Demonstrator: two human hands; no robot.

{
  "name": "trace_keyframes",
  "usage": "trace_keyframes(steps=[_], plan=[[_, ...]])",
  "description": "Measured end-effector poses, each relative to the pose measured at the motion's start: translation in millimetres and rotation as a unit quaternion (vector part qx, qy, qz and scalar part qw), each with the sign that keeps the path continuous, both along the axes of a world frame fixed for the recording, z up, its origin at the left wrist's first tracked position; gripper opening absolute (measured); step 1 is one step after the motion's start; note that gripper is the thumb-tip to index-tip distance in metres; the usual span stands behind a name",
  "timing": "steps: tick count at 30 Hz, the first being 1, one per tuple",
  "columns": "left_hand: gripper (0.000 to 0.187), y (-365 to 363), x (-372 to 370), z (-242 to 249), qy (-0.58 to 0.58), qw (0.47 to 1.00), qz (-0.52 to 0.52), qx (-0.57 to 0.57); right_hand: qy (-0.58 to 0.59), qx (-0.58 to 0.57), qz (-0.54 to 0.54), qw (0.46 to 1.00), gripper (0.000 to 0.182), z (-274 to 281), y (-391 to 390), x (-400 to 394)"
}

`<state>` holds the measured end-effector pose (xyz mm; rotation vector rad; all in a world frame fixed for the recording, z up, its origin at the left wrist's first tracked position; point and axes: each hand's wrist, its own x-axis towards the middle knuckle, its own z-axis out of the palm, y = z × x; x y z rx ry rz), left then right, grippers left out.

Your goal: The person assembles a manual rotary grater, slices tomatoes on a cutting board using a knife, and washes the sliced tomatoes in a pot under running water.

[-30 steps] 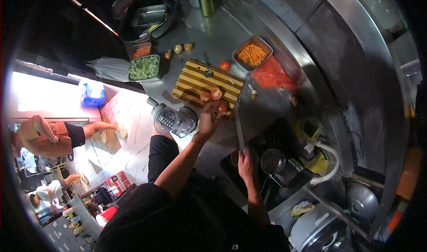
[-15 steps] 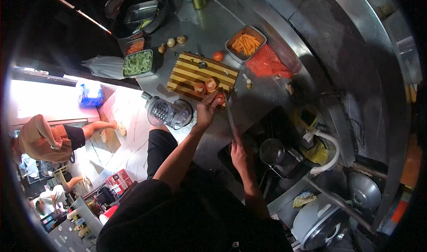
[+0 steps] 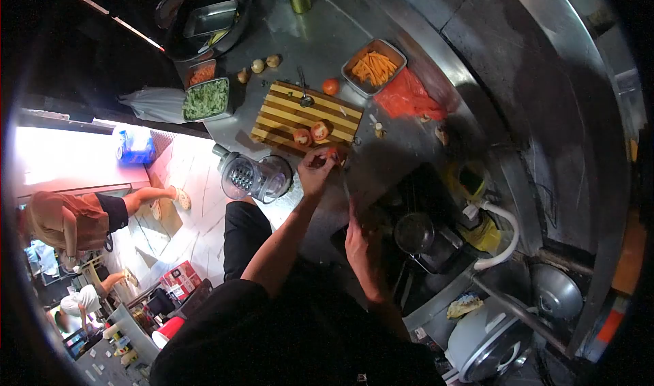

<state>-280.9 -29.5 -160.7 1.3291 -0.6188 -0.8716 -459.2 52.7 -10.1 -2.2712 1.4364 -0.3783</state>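
A striped wooden cutting board [image 3: 289,113] lies on the metal counter. Near its lower edge, my left hand [image 3: 317,170] is closed on a piece of tomato [image 3: 332,154]. My right hand [image 3: 355,230] grips a knife [image 3: 346,185], whose blade points up towards that tomato. Two cut tomato pieces [image 3: 302,137] [image 3: 319,130] rest on the board beside my left hand. A spoon [image 3: 306,100] lies across the board's top edge, and a whole tomato [image 3: 331,86] sits just beyond it.
Carrot sticks fill a metal tray [image 3: 345,68] beside a red plastic bag [image 3: 409,98]. Shredded greens [image 3: 206,100] and three onions [image 3: 257,66] are at upper left. A clear grater container [image 3: 255,176] stands left of my left arm. Two people [image 3: 80,219] [image 3: 80,301] are at far left.
My right hand and the knife have moved slightly down and left. My left hand has tilted the tomato piece slightly. At far left, the nearer person's arm has lowered.
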Motion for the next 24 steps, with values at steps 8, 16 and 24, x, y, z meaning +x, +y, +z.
trace_keyframes(steps=[8,16,24], plan=[[0.025,-2,-5,0,-0.08,0.996,0.032,0.017,0.125,0.037,-0.028,0.991,0.069,15,7,22],[0.023,-4,-1,-4,-0.075,0.995,0.021,0.059,-0.064,0.12,-0.056,0.989,0.078,-38,-2,28],[0.022,-4,4,6,-0.071,0.994,0.018,0.078,0.001,0.158,-0.066,0.985,0.07,5,11,33]])
